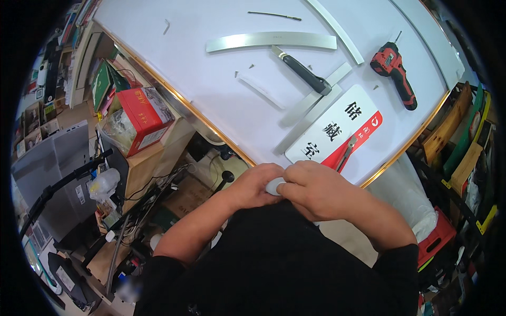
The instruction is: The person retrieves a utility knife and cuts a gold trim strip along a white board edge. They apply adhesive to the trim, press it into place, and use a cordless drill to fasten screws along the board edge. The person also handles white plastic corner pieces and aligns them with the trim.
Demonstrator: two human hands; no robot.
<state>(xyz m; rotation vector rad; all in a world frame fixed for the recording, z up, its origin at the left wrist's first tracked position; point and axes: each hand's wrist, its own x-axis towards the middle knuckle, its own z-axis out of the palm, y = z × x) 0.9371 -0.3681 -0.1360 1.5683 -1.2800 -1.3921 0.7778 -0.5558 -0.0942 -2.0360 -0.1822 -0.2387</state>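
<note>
My left hand (255, 185) and my right hand (319, 190) meet close to my body, at the table's near corner. Between them is a small whitish, rounded thing (274, 186); the fingers cover most of it, so its kind cannot be made out. The left fingers wrap round it, and the right thumb and fingers pinch at its side. Just beyond the hands lies a white sign plate (321, 129) with black characters and a red band. A slim metallic cutter (346, 154) rests across the red band.
On the white table (174, 58) lie a utility knife (301, 69), curved silver strips (271, 41), a clear strip (262, 92), small screws and a thin dark rod (274, 15). A red-black cordless drill (394, 73) lies at right. A red box (145, 120) stands left, beside clutter.
</note>
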